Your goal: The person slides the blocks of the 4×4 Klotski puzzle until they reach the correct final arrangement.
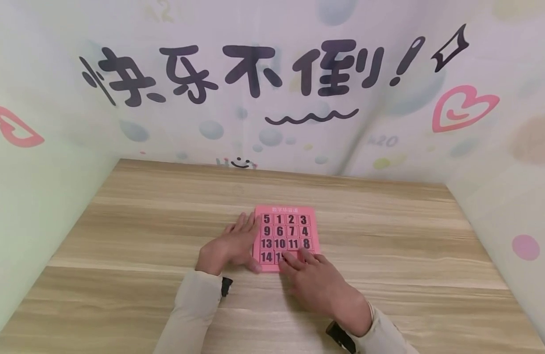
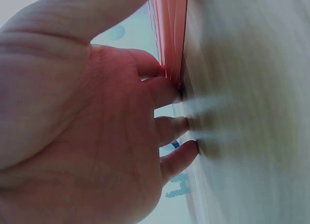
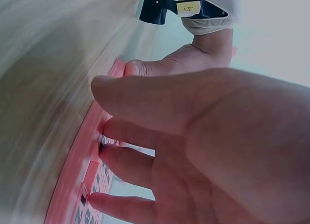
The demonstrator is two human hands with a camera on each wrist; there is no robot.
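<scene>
As inspected, the pink number puzzle [image 1: 286,237] lies flat on the wood-grain table [image 1: 166,201], between my two hands. My left hand [image 1: 230,247] rests against its left edge, fingers apart, thumb at the near left corner. My right hand [image 1: 321,285] reaches over the near edge, fingers apart and clamped on nothing, fingertips touching the lowest rows of tiles [image 1: 279,231]; several numbers there are covered. Black lettering [image 1: 255,73] marks the backdrop [image 1: 290,14].
</scene>
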